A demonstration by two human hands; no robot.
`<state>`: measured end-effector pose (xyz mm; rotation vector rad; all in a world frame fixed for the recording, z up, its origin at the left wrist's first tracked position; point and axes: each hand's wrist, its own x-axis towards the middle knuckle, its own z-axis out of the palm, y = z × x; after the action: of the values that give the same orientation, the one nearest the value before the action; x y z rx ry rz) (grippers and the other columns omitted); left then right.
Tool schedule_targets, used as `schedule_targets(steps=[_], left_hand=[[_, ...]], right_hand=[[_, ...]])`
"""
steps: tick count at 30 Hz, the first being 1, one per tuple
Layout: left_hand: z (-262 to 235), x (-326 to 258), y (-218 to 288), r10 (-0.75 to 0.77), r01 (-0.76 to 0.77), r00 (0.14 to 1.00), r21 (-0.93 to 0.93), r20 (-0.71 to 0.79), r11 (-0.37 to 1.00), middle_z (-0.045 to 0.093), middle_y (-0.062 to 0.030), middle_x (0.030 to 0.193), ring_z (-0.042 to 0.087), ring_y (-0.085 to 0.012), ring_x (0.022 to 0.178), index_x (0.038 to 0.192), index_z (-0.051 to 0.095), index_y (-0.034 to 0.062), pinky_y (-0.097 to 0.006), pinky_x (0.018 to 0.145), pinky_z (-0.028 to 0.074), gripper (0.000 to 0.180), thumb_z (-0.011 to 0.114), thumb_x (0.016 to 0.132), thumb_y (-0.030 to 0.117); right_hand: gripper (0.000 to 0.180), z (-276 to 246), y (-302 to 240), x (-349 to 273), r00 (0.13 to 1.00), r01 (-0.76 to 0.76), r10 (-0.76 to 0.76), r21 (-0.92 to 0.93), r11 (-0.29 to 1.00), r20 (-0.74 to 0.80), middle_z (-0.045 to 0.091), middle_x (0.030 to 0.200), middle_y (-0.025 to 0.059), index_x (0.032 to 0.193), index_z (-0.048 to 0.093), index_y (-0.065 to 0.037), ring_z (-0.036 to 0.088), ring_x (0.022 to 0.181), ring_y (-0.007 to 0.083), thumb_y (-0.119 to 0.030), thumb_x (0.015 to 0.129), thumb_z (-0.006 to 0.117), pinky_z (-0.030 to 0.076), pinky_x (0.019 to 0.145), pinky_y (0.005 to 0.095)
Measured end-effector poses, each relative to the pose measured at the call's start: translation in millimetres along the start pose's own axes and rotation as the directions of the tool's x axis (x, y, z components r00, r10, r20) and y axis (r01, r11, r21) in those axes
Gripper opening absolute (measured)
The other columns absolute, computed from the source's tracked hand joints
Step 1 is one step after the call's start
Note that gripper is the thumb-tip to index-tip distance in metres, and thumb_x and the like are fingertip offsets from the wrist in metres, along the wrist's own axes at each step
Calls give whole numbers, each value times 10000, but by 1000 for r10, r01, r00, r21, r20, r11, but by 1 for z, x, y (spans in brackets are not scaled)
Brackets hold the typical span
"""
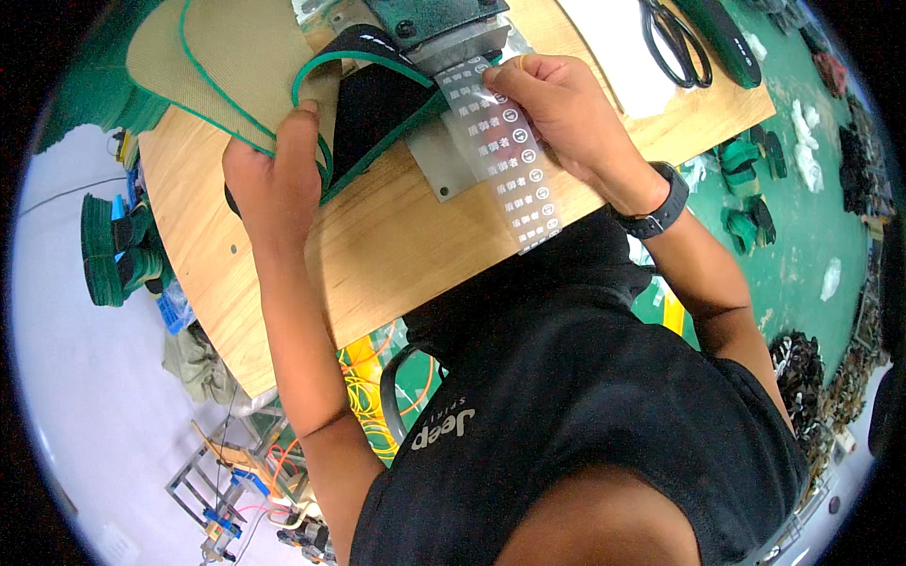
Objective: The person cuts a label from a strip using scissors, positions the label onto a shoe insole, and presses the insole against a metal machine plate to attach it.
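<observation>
The left hand (274, 179) presses flat, fingers together, on a black, green-edged fabric piece (377, 104) lying on the wooden bench (396, 245). At three o'clock from it, the right hand (557, 104) has its fingers clamped on a clear plastic label strip (505, 156).

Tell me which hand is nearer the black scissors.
Right. The right hand holds the label strip just below-left of the scissors; the left hand is far across the table.

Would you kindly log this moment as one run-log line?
left hand: pressing black green-edged piece | right hand: pinching clear label strip under press | scissors: on wooden table
</observation>
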<state>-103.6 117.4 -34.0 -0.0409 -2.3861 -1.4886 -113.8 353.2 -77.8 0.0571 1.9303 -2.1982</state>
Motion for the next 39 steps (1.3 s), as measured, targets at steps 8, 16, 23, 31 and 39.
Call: schedule_targets(steps=[8, 16, 23, 31, 39], left_hand=[[11, 3, 3, 182, -264, 936, 258, 302, 929, 654, -148, 855, 624, -326, 803, 985, 627, 47, -386, 718, 481, 386, 753, 713, 290], [10, 4, -5, 274, -367, 923, 405, 270, 837, 639, -187, 794, 616, -379, 810, 882, 618, 16, -443, 725, 487, 398, 774, 662, 309], [1, 7, 4, 25, -61, 989, 243, 148, 968, 669, -133, 836, 631, -266, 767, 906, 634, 0, -325, 733, 485, 267, 669, 739, 206], [-9, 11, -19, 70, -70, 998, -210, -7, 975, 643, -43, 867, 570, -122, 807, 942, 640, -24, -259, 766, 446, 225, 630, 785, 136], [-8, 9, -14, 64, -62, 998, -153, 5, 986, 649, -25, 863, 568, -109, 795, 920, 646, -20, -258, 753, 445, 212, 646, 787, 146]], right_hand=[[210, -5, -6, -3, 997, -55, 55, -17, 998, 51, 620, 686, 26, 830, 620, -3, 579, 521, 80, -189, 920, 585, 475, 472, 192], [211, -13, -6, -5, 999, 33, -35, 131, 991, 12, 604, 652, 27, 767, 615, -4, 569, 538, 78, -170, 895, 593, 446, 470, 206], [179, -14, -22, -7, 995, 60, -28, 349, 935, -97, 631, 684, 82, 804, 610, 25, 623, 552, 135, -121, 896, 562, 515, 497, 249], [255, -8, -2, 8, 998, 41, -41, 3, 999, 51, 622, 581, 50, 697, 635, -14, 536, 434, 71, -182, 883, 590, 347, 388, 206], [257, -4, 2, 9, 992, 89, -82, -78, 993, 94, 635, 576, 74, 714, 648, -9, 571, 443, 87, -195, 881, 593, 366, 360, 204]])
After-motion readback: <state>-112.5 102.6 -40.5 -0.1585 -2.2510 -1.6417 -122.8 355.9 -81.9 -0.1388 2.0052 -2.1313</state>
